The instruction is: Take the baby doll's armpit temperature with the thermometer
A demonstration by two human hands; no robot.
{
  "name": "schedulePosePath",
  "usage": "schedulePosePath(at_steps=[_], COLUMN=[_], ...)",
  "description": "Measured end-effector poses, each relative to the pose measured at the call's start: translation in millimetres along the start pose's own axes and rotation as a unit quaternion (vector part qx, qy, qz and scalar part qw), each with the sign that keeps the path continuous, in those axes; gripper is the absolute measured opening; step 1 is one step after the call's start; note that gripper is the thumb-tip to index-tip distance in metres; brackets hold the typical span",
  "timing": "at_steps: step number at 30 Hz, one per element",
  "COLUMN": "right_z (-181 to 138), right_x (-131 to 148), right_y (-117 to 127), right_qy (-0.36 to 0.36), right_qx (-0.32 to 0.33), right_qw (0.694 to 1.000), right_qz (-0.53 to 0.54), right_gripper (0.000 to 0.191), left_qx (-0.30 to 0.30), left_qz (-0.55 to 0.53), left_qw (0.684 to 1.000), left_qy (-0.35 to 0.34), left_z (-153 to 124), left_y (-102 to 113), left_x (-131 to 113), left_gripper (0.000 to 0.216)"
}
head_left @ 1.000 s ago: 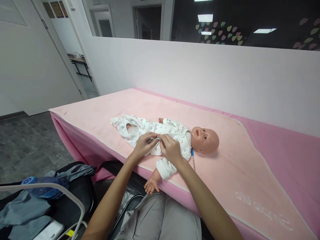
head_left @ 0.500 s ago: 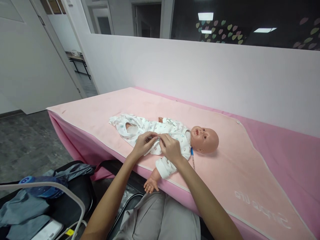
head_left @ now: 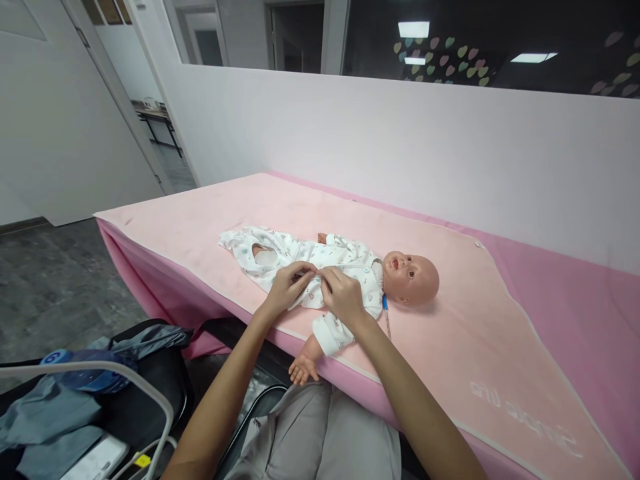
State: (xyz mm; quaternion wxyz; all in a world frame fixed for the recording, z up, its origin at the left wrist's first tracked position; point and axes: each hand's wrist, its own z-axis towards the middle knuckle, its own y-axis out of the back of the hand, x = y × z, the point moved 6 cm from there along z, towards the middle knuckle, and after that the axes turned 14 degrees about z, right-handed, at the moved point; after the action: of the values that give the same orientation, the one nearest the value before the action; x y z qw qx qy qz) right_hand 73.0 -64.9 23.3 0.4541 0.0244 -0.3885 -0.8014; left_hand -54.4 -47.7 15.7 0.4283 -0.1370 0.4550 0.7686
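A baby doll (head_left: 411, 278) in a white printed romper (head_left: 300, 255) lies on its back on a pale pink towel (head_left: 450, 333), head to the right. One doll arm hangs over the table's front edge. My left hand (head_left: 286, 288) and my right hand (head_left: 343, 295) meet over the doll's belly, fingers pinched on the romper's front edges. A thin blue-tipped thermometer (head_left: 385, 315) lies on the towel just below the doll's neck, beside my right wrist.
The towel covers a pink-draped table (head_left: 590, 293) against a white half wall. At lower left stands a black chair with grey clothing (head_left: 60, 413), a blue bottle (head_left: 85, 377) and a white tube frame. An open doorway lies at the far left.
My fingers have shifted slightly on the romper's front and the cloth between them has closed up. The view has drifted a little; the doll has not moved.
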Motion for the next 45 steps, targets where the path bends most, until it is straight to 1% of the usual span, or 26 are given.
schedulePosePath(at_steps=[4, 9, 13, 17, 21, 28, 33, 38, 43, 45], right_z=[-0.7, 0.1, 0.3, -0.5, -1.2, -1.5, -1.0, -0.4, -0.1, 0.1], right_x=[-1.4, -1.3, -0.8, -2.0, -2.5, -2.4, -1.1, 0.7, 1.9, 2.4], right_y=[-1.1, -0.5, -0.2, -1.6, -1.9, 0.8, 2.8, 4.9, 5.7, 6.4], right_qy=[-0.003, -0.008, -0.007, -0.009, -0.006, -0.015, -0.018, -0.010, -0.017, -0.020], right_qx=[-0.004, -0.007, -0.010, -0.009, -0.009, -0.029, -0.048, -0.058, -0.056, -0.062], right_qw=[1.000, 1.000, 1.000, 1.000, 1.000, 0.999, 0.999, 0.998, 0.998, 0.997], right_qz=[-0.007, -0.004, -0.002, -0.007, -0.012, -0.018, -0.019, -0.018, -0.029, -0.032], right_gripper=[0.021, 0.018, 0.017, 0.019, 0.019, 0.020, 0.022, 0.023, 0.021, 0.020], left_qx=[-0.011, -0.015, -0.020, -0.006, 0.008, 0.025, 0.019, 0.012, 0.020, 0.011], left_qz=[0.036, 0.056, 0.077, 0.084, 0.069, 0.042, 0.036, 0.018, -0.006, -0.012], left_qw=[0.999, 0.996, 0.993, 0.994, 0.995, 0.995, 0.997, 0.998, 0.998, 0.998], left_qy=[-0.026, -0.068, -0.083, -0.075, -0.068, -0.082, -0.066, -0.055, -0.060, -0.062], left_z=[-0.7, -1.4, -2.4, -2.2, -1.5, -1.2, -0.8, -1.2, -1.3, -1.4], left_y=[-0.5, -3.2, -4.0, -5.4, -5.4, -4.4, -4.1, -1.3, 0.1, -0.2], left_x=[-0.6, -3.6, -5.0, -5.1, -5.6, -3.6, -1.1, -5.4, -8.5, -7.2], left_gripper=[0.020, 0.020, 0.021, 0.021, 0.020, 0.020, 0.021, 0.018, 0.018, 0.018])
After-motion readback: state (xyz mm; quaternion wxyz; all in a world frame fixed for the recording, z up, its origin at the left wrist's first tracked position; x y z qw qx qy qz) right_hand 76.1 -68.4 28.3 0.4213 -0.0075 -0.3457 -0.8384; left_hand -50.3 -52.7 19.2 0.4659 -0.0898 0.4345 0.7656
